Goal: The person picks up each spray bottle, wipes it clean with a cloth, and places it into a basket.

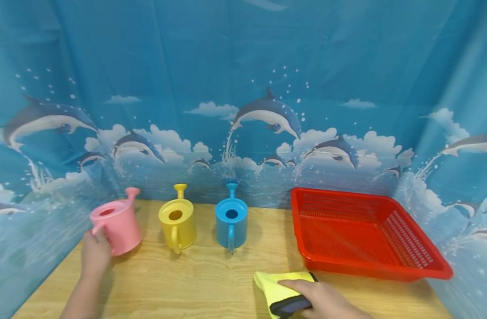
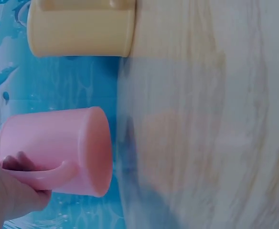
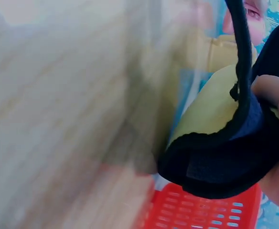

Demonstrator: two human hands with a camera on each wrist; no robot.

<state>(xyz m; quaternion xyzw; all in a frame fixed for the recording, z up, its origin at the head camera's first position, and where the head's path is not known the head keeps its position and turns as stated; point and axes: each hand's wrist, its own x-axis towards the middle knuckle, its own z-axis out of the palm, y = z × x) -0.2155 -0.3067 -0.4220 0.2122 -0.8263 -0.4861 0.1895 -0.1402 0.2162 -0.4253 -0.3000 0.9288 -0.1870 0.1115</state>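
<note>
At the table's left edge, the pink watering can (image 1: 116,226) is tilted off the wooden table (image 1: 211,279), its handle gripped by the left hand (image 1: 95,252); it has not reached the red basket (image 1: 438,266), which holds nothing. Near the front edge, the right hand (image 1: 323,299) pinches a yellow-and-dark cloth (image 1: 277,288), seemingly raised slightly, though the wrist view is blurred. Yellow can (image 1: 177,223) and blue can (image 1: 231,223) stand untouched between pink can and basket.
</note>
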